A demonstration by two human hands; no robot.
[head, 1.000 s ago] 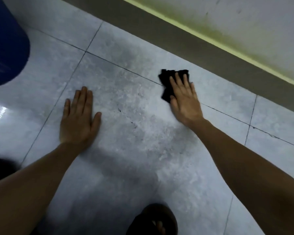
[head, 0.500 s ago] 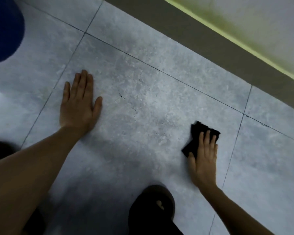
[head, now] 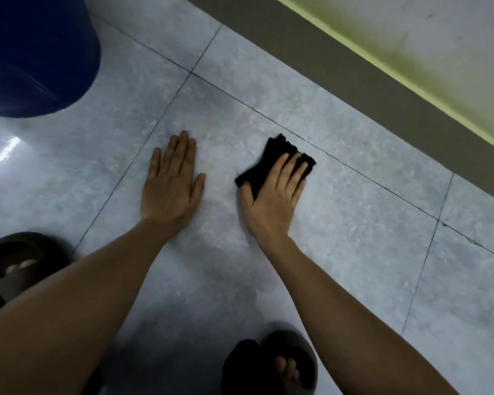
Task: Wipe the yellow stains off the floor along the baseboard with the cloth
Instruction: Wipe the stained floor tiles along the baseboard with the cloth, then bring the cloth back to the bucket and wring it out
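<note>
A black cloth (head: 271, 158) lies on the grey tiled floor (head: 340, 223), a short way in front of the dark baseboard (head: 354, 69). My right hand (head: 274, 195) presses flat on the cloth with straight fingers. My left hand (head: 173, 183) rests flat on the tile just to the left of it, fingers spread and holding nothing. A yellow-green strip and stain (head: 411, 81) run along the wall above the baseboard. No yellow stain shows plainly on the floor itself.
A large dark blue barrel (head: 37, 52) stands at the top left. My feet in dark sandals sit at the lower left (head: 20, 263) and bottom centre (head: 283, 366). A bright light reflection (head: 3, 155) gleams on the left tile.
My right hand has swept the cloth from the lower right back up and left, close beside my left hand. The left hand stays planted; the view has shifted.
</note>
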